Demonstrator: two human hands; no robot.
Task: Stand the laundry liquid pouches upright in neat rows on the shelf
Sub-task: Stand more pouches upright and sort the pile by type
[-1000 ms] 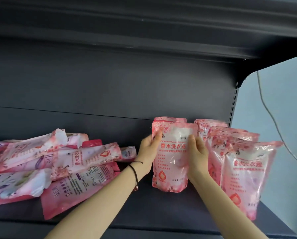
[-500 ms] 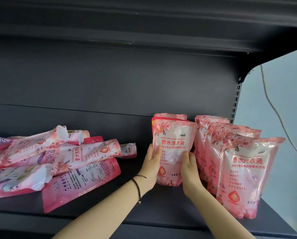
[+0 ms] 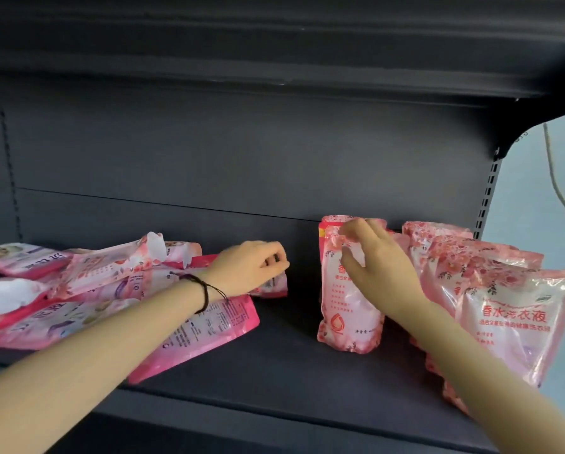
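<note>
Head view shows the right hand (image 3: 379, 270), fingers loosely spread, touching the upright pouch (image 3: 346, 316) midway along the shelf (image 3: 291, 365) beside the standing row (image 3: 517, 316), while the left hand (image 3: 248, 268) curls over the flat-lying pouches (image 3: 110, 280), grip unclear.

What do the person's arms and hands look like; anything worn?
Both forearms are bare: no sleeves or gloves in view. Below the left hand, the wrist carries a thin dark cord bracelet with a short loose end. The right hand and wrist show nothing worn.
</note>
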